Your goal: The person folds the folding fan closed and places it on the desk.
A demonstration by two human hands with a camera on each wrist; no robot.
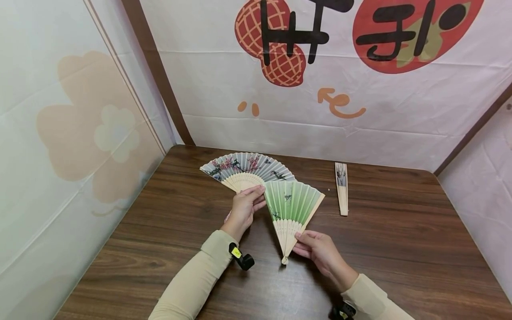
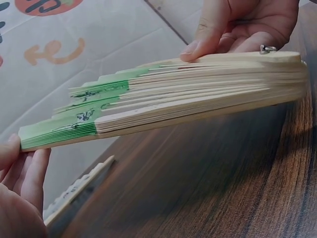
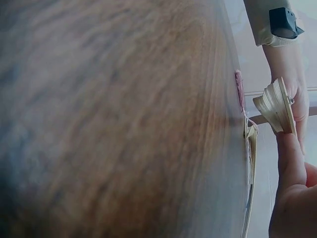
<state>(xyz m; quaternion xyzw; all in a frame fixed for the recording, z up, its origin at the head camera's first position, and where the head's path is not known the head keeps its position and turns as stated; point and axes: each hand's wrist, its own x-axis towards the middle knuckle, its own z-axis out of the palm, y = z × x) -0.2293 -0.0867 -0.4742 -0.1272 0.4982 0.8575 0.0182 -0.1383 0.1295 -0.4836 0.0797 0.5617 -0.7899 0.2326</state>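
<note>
A green folding fan [image 1: 295, 200], partly spread, is held between my two hands above the table. My left hand [image 1: 245, 208] pinches its upper left corner, thumb on top, at the green cloth edge. Lower down, my right hand [image 1: 318, 250] grips the right outer rib near the pivot. In the left wrist view, the fan's folded ribs [image 2: 198, 101] appear edge-on, with a metal ring [image 2: 268, 49] at the pivot end. Behind my left hand, a grey-blue fan with pink flowers [image 1: 244, 166] lies spread; the hand and green fan partly cover it.
A closed folding fan [image 1: 342, 191] lies on the brown wooden table [image 1: 400, 240] to the right. A pink tassel [image 3: 239, 89] shows by the spread fan in the right wrist view. Printed cloth walls [image 1: 200, 80] stand along the table's back and sides.
</note>
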